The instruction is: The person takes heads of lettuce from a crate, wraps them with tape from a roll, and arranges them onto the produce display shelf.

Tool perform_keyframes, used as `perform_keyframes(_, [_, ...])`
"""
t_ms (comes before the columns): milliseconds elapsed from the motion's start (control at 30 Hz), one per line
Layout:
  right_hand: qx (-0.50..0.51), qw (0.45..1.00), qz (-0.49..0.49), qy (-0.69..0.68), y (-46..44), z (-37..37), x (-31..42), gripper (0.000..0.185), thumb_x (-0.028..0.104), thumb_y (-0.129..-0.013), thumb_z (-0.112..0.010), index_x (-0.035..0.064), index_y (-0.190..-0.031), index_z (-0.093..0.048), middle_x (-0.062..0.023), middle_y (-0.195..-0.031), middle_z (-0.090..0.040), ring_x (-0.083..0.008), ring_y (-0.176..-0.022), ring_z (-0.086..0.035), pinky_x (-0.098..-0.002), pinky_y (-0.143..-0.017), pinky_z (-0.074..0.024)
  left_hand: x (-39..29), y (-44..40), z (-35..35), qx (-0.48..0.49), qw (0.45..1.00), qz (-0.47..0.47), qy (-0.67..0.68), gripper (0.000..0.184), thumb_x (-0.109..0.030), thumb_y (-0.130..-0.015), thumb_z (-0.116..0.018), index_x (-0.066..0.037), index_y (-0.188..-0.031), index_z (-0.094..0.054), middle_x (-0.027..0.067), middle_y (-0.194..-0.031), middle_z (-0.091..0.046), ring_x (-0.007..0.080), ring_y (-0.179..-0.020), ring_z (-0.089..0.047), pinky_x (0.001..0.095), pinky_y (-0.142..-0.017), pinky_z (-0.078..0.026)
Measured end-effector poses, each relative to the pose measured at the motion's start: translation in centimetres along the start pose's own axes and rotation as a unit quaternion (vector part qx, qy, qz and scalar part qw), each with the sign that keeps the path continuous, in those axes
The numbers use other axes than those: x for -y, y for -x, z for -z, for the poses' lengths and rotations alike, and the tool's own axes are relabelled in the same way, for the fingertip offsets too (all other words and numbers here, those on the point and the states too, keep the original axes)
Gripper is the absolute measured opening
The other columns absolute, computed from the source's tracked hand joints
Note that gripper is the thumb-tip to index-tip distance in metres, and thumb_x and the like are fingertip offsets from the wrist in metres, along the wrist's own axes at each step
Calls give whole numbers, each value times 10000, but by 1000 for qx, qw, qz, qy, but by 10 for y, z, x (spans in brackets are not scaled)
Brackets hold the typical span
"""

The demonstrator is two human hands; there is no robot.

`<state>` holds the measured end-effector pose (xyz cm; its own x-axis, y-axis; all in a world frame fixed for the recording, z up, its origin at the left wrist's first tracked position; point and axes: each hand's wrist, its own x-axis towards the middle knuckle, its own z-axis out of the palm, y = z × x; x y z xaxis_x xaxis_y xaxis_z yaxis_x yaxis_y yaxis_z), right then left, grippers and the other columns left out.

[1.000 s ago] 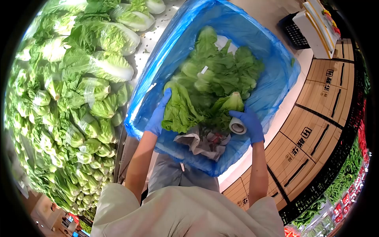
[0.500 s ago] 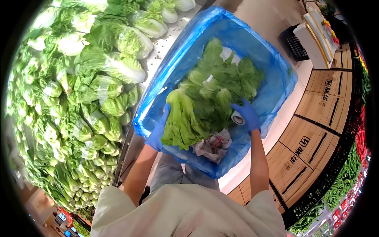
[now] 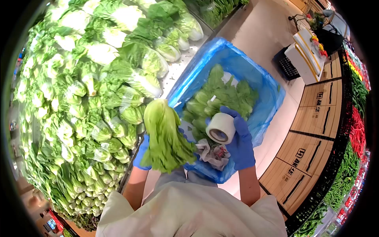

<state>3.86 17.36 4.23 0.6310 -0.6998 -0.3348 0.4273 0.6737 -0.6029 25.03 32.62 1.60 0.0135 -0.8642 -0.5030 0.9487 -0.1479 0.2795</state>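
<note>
A leafy green lettuce is held up by my left hand, gloved in blue, its fingers mostly hidden behind the leaves. My right hand, also in a blue glove, grips a roll of clear tape, with the fingers around its far side and the open core facing me. Below both hands is a bin lined with a blue plastic bag. More green lettuce lies inside it, and crumpled whitish paper sits at its near end.
Heaped cabbages and greens fill the display at the left. Cardboard boxes line the curved stand at the right, with green and red peppers beyond. A black basket and white foam boxes stand at the upper right.
The lettuce in my left hand has risen out of the bin toward me. My right hand has lifted the tape roll and brought it leftward. The view has shifted, with the bin now looking smaller.
</note>
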Motion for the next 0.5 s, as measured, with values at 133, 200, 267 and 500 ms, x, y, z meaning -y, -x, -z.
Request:
perform_keyframes(133, [-25,994,57,92,11,-60,-11,508,155,-825,-573,8,-1270,-378,-112,-1153,-515,-195,-1026,-530,-323,-931,-404,-28,39,-8,81,929,-61,-357,724,-247,-704,-682,-22,-1296,-332,146,-1280,-412,263,-1132,-452,394,-964,-367])
perform_keyframes(200, [11,988,62,140,17,-83,-18,559,44,-810,-558,60,-1320,-328,-80,-1118,-550,-153,-1006,-533,-281,-903,-408,-34,49,-33,124,883,-93,-443,878,-255,-597,-761,-19,-1311,-308,152,-1330,-340,265,-1173,-407,391,-978,-336])
perform_keyframes(267, [51,981,76,169,21,-100,-30,601,-9,-802,-550,104,-1340,-309,-55,-1084,-576,-122,-993,-531,-247,-867,-421,-41,59,-38,182,834,-137,-502,1034,-264,-489,-840,-16,-1325,-285,158,-1381,-269,266,-1215,-363,388,-992,-305])
perform_keyframes(500, [180,975,56,117,25,-148,-79,664,-87,-753,-563,70,-1337,-289,-88,-1146,-532,-127,-1003,-520,-242,-839,-418,-64,101,-25,266,680,-307,-610,1008,-337,-510,-798,-113,-1354,-294,218,-1384,-116,398,-1276,-194,450,-1028,-225])
